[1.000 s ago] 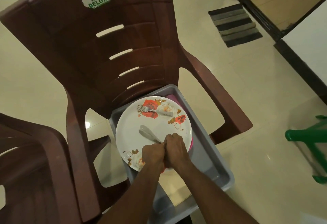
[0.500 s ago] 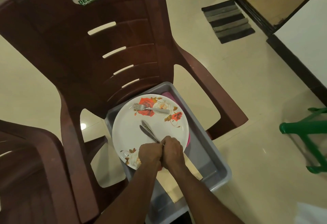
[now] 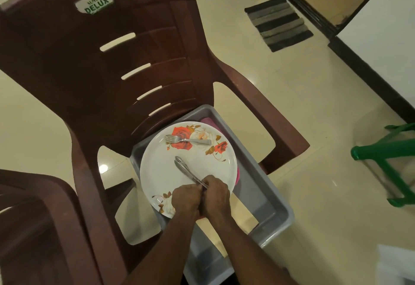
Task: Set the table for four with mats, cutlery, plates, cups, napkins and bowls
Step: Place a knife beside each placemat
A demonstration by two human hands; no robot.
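Note:
A white plate (image 3: 166, 172) with red and white roses lies in a grey tub (image 3: 269, 203) on the seat of a brown plastic chair (image 3: 112, 71). A fork (image 3: 188, 140) lies across the plate's far side. My left hand (image 3: 185, 199) and my right hand (image 3: 216, 194) are pressed together over the plate's near edge, fingers curled. Together they grip the handles of a small bunch of steel cutlery (image 3: 186, 171) whose ends point up-left over the plate. Something pink (image 3: 210, 120) shows under the plate's far rim.
A second brown chair (image 3: 29, 228) stands at the lower left. A striped floor mat (image 3: 278, 22) lies at the upper right beside a dark-framed doorway (image 3: 350, 44). A green plastic stool (image 3: 386, 161) stands at the right. Cream tiles cover the floor.
The cutlery in my hands was blurred a second ago and is now sharp and still. My hands stay at the plate's near edge. The view has shifted slightly.

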